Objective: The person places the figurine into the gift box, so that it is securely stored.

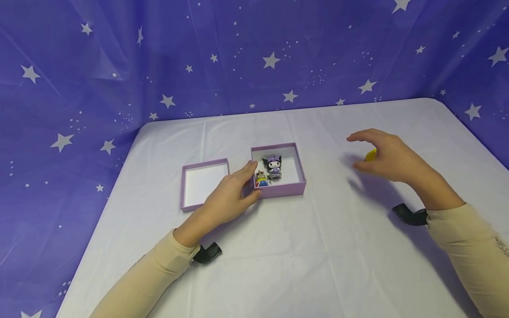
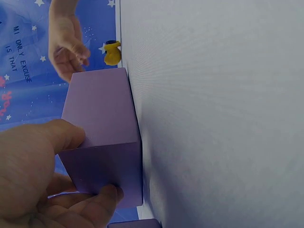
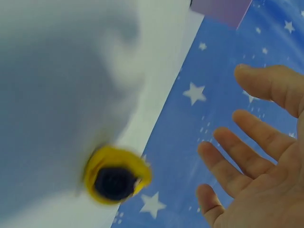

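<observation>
A purple box [image 1: 280, 191] with a white inside stands mid-table. In it lie a figurine with a black-and-purple hood [image 1: 274, 165] and a smaller colourful figurine [image 1: 261, 178] by the near left corner. My left hand [image 1: 228, 194] holds the box at that corner, thumb on the front wall and fingers along the left side [image 2: 97, 202]. Out to the right, my right hand [image 1: 391, 157] is spread with nothing in its grasp. Beyond it, partly hidden in the head view, a small yellow toy [image 3: 142, 168] with a dark part stands on the table.
The box's shallow purple lid [image 1: 203, 183], white side up, lies left of the box, partly behind my left hand. A white cloth [image 1: 286, 251] covers the table. Blue star-printed curtain [image 1: 246, 53] hangs along its back and sides.
</observation>
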Action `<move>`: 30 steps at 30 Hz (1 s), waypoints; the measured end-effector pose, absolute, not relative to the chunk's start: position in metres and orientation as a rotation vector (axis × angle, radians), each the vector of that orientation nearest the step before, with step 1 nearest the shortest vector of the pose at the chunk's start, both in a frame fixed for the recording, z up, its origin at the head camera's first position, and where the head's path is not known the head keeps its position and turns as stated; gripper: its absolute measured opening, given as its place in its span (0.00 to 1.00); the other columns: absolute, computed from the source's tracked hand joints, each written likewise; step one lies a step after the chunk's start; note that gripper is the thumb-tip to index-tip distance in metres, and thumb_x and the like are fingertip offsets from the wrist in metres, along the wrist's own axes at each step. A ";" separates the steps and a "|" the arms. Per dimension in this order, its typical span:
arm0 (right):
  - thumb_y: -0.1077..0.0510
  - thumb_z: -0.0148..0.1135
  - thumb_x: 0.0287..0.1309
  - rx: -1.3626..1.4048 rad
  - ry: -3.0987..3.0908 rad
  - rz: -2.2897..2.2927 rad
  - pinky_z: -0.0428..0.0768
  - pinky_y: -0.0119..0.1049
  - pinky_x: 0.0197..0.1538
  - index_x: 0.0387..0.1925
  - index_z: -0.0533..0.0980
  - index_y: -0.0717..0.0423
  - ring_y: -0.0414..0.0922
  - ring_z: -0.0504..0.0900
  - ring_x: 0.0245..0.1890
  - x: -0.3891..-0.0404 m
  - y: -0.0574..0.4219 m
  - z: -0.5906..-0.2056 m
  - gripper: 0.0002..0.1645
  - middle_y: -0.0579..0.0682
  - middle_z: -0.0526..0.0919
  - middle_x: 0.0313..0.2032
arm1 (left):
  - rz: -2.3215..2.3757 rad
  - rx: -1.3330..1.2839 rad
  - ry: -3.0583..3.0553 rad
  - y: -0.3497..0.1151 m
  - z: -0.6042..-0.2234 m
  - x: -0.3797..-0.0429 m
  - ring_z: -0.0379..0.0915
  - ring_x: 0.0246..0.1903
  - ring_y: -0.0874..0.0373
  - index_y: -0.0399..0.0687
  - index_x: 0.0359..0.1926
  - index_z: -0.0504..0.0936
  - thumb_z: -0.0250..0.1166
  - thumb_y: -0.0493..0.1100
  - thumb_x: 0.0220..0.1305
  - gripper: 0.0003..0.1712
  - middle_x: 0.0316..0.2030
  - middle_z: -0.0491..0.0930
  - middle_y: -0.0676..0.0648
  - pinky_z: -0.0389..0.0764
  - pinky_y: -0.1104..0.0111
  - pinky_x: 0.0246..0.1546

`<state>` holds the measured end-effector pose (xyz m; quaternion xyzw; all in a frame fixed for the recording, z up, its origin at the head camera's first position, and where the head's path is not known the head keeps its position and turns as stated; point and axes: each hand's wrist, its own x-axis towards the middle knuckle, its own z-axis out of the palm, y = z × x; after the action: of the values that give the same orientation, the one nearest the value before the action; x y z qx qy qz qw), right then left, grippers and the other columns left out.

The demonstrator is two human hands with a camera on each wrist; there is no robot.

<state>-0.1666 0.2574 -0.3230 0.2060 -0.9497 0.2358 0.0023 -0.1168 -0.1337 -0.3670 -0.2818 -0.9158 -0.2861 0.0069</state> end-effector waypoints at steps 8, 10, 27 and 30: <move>0.60 0.76 0.45 0.614 -3.016 0.705 0.69 0.56 0.53 0.62 0.72 0.53 0.59 0.76 0.48 -0.164 0.294 -0.331 0.39 0.60 0.72 0.61 | -0.886 -0.884 -2.868 -0.133 -0.367 -0.117 0.55 0.69 0.49 0.35 0.73 0.58 0.64 0.51 0.66 0.43 0.70 0.58 0.36 0.61 0.61 0.67; 0.60 0.77 0.44 0.612 -3.050 0.708 0.66 0.61 0.57 0.63 0.71 0.55 0.63 0.68 0.60 -0.165 0.300 -0.334 0.42 0.63 0.70 0.62 | -0.886 -0.879 -2.869 -0.134 -0.366 -0.117 0.61 0.66 0.47 0.35 0.73 0.58 0.64 0.50 0.66 0.43 0.70 0.58 0.36 0.61 0.61 0.66; 0.61 0.73 0.49 0.486 -3.266 0.642 0.59 0.68 0.61 0.67 0.65 0.58 0.68 0.59 0.65 -0.171 0.316 -0.345 0.43 0.67 0.64 0.66 | -0.902 -0.869 -2.877 -0.134 -0.367 -0.116 0.54 0.69 0.51 0.36 0.73 0.57 0.64 0.50 0.66 0.42 0.70 0.58 0.36 0.60 0.61 0.67; 0.60 0.72 0.51 0.476 -3.255 0.633 0.59 0.67 0.61 0.65 0.66 0.60 0.68 0.60 0.64 -0.174 0.316 -0.348 0.40 0.68 0.66 0.64 | -0.903 -0.873 -2.877 -0.134 -0.367 -0.116 0.53 0.70 0.52 0.36 0.73 0.57 0.64 0.50 0.66 0.42 0.70 0.58 0.36 0.59 0.62 0.67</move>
<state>-0.1740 0.3160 -0.3484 0.1412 -0.9664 0.1879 -0.1039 -0.1164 -0.1338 -0.3667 -0.2782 -0.9164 -0.2877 0.0012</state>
